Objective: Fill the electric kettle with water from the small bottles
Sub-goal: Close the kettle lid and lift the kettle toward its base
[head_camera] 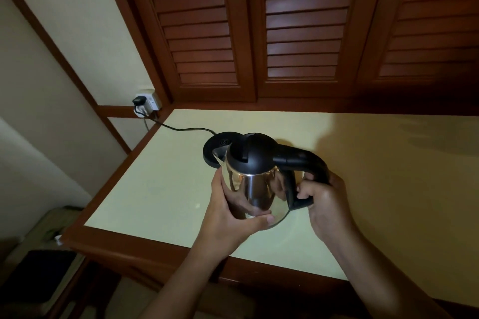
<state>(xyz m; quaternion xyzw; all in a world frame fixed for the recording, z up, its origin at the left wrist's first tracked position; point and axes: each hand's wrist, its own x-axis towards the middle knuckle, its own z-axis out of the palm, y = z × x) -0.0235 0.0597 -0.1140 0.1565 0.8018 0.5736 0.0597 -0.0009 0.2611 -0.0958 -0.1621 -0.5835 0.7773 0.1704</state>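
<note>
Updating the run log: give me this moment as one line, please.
kettle off base | lid shut | left hand holds kettle body | right hand grips handle

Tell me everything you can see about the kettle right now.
The kettle has a shiny, mirror-like metal body, a black domed lid, shut, and a short spout opposite a black loop handle. It is off its round black base, which lies behind it on the counter. The left hand cups the body low down, thumb across the front; the right hand grips the handle. Whether its bottom touches the counter cannot be told.
</note>
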